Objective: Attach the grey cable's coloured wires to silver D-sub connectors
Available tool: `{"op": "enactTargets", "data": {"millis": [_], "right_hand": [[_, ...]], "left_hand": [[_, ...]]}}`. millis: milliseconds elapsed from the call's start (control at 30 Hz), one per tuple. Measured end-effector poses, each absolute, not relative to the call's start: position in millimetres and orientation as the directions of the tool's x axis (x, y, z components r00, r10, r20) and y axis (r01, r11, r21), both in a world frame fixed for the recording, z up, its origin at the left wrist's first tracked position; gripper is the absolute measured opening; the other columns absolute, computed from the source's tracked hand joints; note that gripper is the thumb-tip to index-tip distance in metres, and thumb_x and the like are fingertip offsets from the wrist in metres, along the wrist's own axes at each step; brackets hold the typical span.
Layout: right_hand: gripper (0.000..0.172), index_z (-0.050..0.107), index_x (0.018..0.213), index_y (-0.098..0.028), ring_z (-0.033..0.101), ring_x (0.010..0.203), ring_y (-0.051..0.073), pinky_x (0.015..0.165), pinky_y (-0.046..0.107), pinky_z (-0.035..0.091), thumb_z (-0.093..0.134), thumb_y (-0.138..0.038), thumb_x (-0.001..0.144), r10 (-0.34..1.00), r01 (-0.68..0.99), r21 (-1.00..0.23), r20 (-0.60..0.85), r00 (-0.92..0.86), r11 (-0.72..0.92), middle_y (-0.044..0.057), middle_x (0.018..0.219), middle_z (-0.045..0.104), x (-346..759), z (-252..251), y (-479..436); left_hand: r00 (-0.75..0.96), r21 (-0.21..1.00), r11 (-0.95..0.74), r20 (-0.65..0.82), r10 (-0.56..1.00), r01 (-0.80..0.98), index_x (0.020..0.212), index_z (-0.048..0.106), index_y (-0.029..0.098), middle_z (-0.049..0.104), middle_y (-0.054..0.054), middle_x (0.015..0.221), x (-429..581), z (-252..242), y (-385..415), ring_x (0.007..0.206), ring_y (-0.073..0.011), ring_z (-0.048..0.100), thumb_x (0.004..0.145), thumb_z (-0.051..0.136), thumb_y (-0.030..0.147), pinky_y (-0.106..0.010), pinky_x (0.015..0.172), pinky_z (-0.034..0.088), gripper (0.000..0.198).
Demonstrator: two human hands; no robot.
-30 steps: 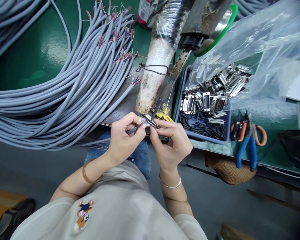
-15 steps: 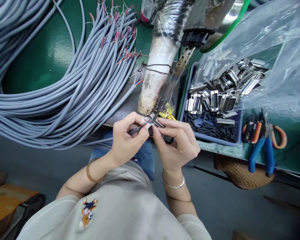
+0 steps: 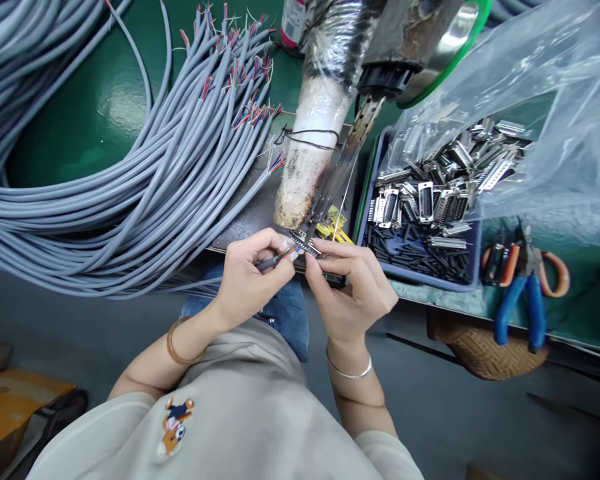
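My left hand (image 3: 247, 277) pinches the stripped end of a grey cable (image 3: 269, 263), its coloured wires fanned out at the fingertips. My right hand (image 3: 353, 283) grips a small metal D-sub connector (image 3: 306, 244) right against those wire ends. Both hands sit at the bench edge, just below the tip of a soldering iron (image 3: 340, 173) that slants down from a taped white holder (image 3: 310, 147). Yellow strips (image 3: 333, 227) lie behind the connector.
A large bundle of grey cables (image 3: 105, 193) with stripped ends covers the green bench on the left. A blue tray (image 3: 473, 270) holds several metal connectors (image 3: 430, 200) and black sleeves, under a clear plastic bag (image 3: 540, 100). Blue-handled pliers (image 3: 523, 300) and orange-handled cutters lie at right.
The hands have stayed together at the iron's tip with only small finger shifts. The view has drifted slightly since a second ago.
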State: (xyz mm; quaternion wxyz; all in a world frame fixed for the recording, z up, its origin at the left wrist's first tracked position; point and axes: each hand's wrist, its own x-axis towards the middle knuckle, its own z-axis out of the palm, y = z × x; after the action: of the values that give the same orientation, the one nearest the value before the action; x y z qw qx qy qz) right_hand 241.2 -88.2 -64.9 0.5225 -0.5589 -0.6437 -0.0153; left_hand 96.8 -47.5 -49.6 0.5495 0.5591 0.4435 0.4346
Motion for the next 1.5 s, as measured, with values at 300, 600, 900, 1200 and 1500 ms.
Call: {"op": "enactTargets", "data": {"millis": [300,600,900,1200,1500], "right_hand": [[0.020,0.068,0.085,-0.024,0.076,0.086,0.016,0.077,0.030,0.063,0.082,-0.009,0.081,0.702,0.735,-0.569,0.689,0.181,0.370,0.000,0.100,0.079,241,-60,-86],[0.021,0.063,0.081,-0.023,0.076,0.085,0.016,0.075,0.030,0.063,0.079,-0.009,0.083,0.726,0.709,-0.596,0.666,0.173,0.377,0.001,0.097,0.079,243,-64,-89],[0.018,0.068,0.086,-0.025,0.076,0.084,0.016,0.074,0.031,0.063,0.081,-0.012,0.084,0.703,0.752,-0.550,0.692,0.165,0.364,0.000,0.098,0.079,241,-64,-87],[0.020,0.064,0.082,-0.025,0.076,0.080,0.014,0.073,0.028,0.062,0.080,-0.013,0.083,0.673,0.790,-0.481,0.730,0.121,0.379,0.000,0.100,0.080,240,-64,-88],[0.020,0.062,0.084,-0.026,0.078,0.080,0.015,0.069,0.027,0.063,0.078,-0.014,0.086,0.644,0.837,-0.392,0.762,0.063,0.382,0.001,0.100,0.082,243,-70,-95]], "left_hand": [[0.216,0.998,-0.057,0.053,0.975,0.013,0.070,0.061,0.017,0.056,0.002,0.064,96,-43,-44,0.056,-0.0071,0.047,0.079,0.069,0.017,-0.018,0.050,0.039,0.012],[0.253,0.996,0.053,-0.034,0.967,-0.069,0.071,0.059,0.017,0.058,0.002,0.066,94,-46,-44,0.055,-0.0060,0.045,0.081,0.071,0.019,-0.017,0.051,0.039,0.016],[0.193,0.999,-0.043,0.044,0.980,-0.005,0.070,0.059,0.017,0.060,0.002,0.067,100,-45,-48,0.056,-0.0065,0.046,0.081,0.069,0.018,-0.017,0.050,0.039,0.015],[0.191,0.999,-0.032,0.035,0.981,-0.019,0.068,0.058,0.017,0.065,0.000,0.072,98,-44,-49,0.057,-0.0062,0.048,0.078,0.069,0.015,-0.017,0.051,0.039,0.015],[0.219,0.999,0.036,-0.028,0.975,-0.034,0.069,0.058,0.017,0.062,0.001,0.069,98,-47,-53,0.056,-0.0062,0.047,0.079,0.071,0.016,-0.017,0.050,0.038,0.017]]}}
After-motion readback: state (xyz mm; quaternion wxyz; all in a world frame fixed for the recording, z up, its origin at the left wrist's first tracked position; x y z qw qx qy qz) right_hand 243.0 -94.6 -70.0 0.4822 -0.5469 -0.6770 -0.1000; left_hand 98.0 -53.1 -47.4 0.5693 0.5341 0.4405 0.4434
